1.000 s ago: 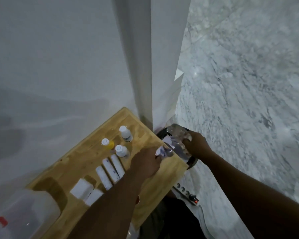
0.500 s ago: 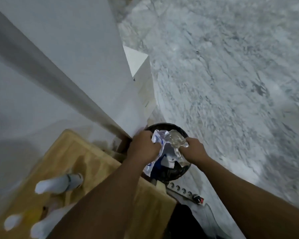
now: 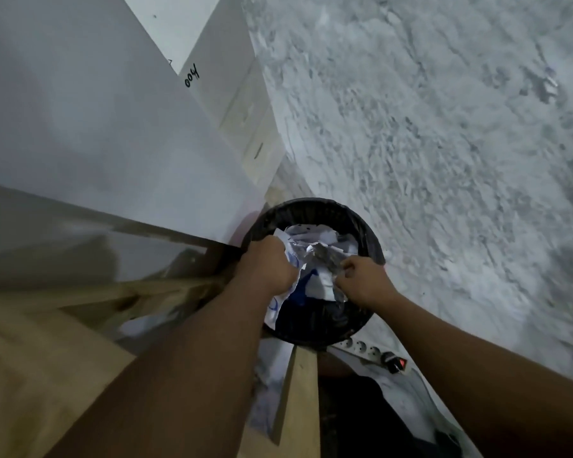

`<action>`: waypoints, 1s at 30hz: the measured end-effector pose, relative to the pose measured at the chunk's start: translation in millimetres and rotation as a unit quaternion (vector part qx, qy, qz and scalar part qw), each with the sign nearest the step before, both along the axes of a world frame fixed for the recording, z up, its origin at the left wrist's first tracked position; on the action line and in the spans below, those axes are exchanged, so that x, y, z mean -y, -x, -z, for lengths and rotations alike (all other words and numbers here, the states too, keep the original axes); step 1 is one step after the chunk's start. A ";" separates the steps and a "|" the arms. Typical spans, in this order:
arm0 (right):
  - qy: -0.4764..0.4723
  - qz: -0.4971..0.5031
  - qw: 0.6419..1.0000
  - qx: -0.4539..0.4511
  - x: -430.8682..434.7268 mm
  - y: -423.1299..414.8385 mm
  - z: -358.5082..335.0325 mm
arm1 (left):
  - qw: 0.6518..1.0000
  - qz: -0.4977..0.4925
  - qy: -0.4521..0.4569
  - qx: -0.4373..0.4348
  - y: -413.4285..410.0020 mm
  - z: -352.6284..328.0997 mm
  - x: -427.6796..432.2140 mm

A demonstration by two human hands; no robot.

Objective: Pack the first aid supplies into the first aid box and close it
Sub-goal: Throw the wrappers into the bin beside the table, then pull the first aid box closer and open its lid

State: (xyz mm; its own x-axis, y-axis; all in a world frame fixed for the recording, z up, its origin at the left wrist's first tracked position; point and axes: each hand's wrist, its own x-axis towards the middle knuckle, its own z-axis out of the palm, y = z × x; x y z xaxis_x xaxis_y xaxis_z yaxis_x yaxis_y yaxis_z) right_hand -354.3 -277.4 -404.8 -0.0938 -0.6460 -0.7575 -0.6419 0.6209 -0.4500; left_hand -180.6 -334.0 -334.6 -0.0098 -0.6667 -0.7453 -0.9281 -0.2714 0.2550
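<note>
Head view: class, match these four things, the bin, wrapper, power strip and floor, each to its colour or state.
1 bin
2 wrapper
3 power strip
4 floor

A grey marble
B white, red switch
C black, round
D held by left hand and right hand

Pairs: 1-C; 2-D; 3-B; 4-A.

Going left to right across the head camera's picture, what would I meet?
wooden table → left hand → crumpled wrapper → right hand → marble floor
</note>
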 end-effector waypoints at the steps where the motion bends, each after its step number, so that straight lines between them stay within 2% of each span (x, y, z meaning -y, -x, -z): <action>1: -0.011 -0.015 1.000 0.003 -1.0 0.3 1.5 | 1.000 0.001 -0.005 0.000 0.7 3.7 -1.5; 4: -0.019 -0.028 0.999 -0.002 -2.6 3.3 -2.2 | 0.999 -0.001 -0.033 -0.006 3.5 7.1 -7.2; 7: -0.020 -0.030 0.999 0.001 -1.4 8.5 -8.3 | 0.997 0.006 -0.060 -0.053 6.5 -2.4 -9.1; 11: 0.012 -0.045 0.999 -0.006 6.1 9.4 -29.1 | 0.994 0.016 -0.065 -0.083 6.9 -23.7 -8.9; 16: 0.075 -0.064 0.995 -0.009 19.5 -5.2 -78.7 | 0.994 -0.029 -0.052 -0.089 -1.3 -71.1 -15.5; 23: 0.185 -0.140 0.972 0.029 40.4 -57.0 -232.0 | 0.991 -0.075 0.057 -0.099 -36.7 -209.9 -36.4; 30: 0.295 -0.255 0.919 0.063 16.1 -155.5 -432.0 | 0.965 -0.145 0.197 -0.093 -118.7 -395.2 -101.0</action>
State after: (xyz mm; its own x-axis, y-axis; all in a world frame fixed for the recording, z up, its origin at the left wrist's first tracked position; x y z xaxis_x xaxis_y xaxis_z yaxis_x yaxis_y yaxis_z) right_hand -198.8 -293.5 27.2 0.3994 -0.8831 -0.2461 -0.7010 -0.1212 -0.7028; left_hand -61.9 -232.9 60.6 0.1110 -0.8928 -0.4365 -0.7565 -0.3607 0.5456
